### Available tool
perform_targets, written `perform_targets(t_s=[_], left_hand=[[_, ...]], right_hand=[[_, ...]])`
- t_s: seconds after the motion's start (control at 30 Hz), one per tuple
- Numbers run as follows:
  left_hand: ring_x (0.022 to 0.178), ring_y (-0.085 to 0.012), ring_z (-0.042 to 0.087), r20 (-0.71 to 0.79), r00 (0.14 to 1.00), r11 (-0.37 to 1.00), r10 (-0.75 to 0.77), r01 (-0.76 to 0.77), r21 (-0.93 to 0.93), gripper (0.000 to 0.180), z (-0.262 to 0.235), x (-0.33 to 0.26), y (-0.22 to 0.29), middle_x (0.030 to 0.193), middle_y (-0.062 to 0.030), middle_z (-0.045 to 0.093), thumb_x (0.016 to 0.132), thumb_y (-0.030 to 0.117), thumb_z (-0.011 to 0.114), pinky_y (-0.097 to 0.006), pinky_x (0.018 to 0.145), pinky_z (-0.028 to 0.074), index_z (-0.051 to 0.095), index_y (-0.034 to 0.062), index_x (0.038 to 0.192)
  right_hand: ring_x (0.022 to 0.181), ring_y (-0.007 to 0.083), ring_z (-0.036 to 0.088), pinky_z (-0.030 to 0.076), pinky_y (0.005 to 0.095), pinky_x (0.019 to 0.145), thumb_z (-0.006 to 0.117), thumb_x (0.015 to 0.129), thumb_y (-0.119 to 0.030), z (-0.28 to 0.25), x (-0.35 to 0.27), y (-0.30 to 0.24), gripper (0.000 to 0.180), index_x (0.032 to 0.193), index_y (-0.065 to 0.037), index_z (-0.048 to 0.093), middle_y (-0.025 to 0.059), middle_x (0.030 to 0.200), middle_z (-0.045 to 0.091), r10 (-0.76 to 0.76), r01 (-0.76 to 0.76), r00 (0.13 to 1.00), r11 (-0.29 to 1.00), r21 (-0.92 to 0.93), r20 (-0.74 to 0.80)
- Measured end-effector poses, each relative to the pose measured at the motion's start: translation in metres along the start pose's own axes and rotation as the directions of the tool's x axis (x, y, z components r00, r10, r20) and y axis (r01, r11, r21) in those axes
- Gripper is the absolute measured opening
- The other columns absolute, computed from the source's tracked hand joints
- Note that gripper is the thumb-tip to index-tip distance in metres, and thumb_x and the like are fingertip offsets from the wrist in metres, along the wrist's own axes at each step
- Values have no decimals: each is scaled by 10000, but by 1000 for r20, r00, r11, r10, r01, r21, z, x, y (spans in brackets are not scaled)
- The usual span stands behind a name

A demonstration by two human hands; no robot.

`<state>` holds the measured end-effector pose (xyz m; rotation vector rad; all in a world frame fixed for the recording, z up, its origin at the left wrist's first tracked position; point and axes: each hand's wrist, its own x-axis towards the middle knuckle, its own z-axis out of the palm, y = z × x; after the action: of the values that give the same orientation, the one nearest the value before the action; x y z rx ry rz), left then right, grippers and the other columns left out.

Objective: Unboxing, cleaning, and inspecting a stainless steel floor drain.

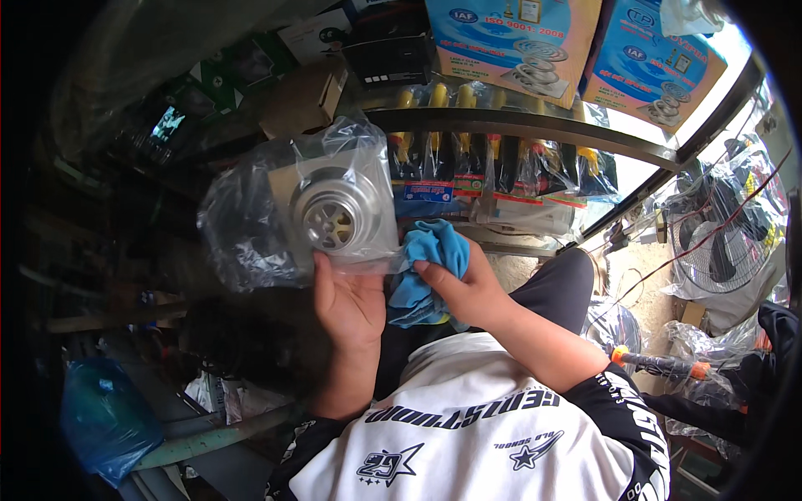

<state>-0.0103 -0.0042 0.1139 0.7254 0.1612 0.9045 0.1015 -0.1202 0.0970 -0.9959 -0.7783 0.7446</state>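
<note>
In my left hand (pixel 349 302) is a square metal floor drain (pixel 332 219) with a round slotted strainer at its centre. A clear plastic bag (pixel 242 221) wraps the drain, its loose end spreading to the left. My left thumb presses the drain's lower edge from the front, and the other fingers are hidden behind it. A crumpled blue cloth (pixel 426 275) is bunched in my right hand (pixel 469 288), thumb on top. The cloth touches or nearly touches the bag's lower right corner.
Beyond the drain, bagged yellow-handled tools (pixel 434 146) fill a glass-fronted shelf under a metal rail (pixel 535 125). Blue boxes (pixel 514 42) and a brown carton (pixel 305 100) stand above. A plastic-wrapped fan (pixel 723 225) is at right, a blue bag (pixel 109 417) at lower left.
</note>
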Motion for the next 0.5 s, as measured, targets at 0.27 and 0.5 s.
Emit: perform_targets(t_s=[0.27, 0.5], left_hand=[[1356, -395, 386, 159, 975, 859, -153, 211, -466, 592, -8, 11, 12, 1511, -161, 357, 1005, 468, 420, -678, 1084, 291, 355, 92, 1458], [1310, -312, 462, 32, 989, 974, -145, 149, -171, 610, 3, 13, 24, 1442, -139, 446, 1007, 492, 403, -541, 1078, 380, 360, 78, 1453]], right_hand=[[932, 105, 599, 493, 276, 861, 573, 937, -107, 5, -4, 6, 314, 1234, -35, 500, 18, 1055, 596, 368, -277, 929, 725, 631, -16], [931, 137, 626, 507, 301, 876, 648, 938, -318, -24, 1, 30, 404, 1213, -40, 547, 29, 1040, 643, 267, -231, 963, 874, 427, -24]])
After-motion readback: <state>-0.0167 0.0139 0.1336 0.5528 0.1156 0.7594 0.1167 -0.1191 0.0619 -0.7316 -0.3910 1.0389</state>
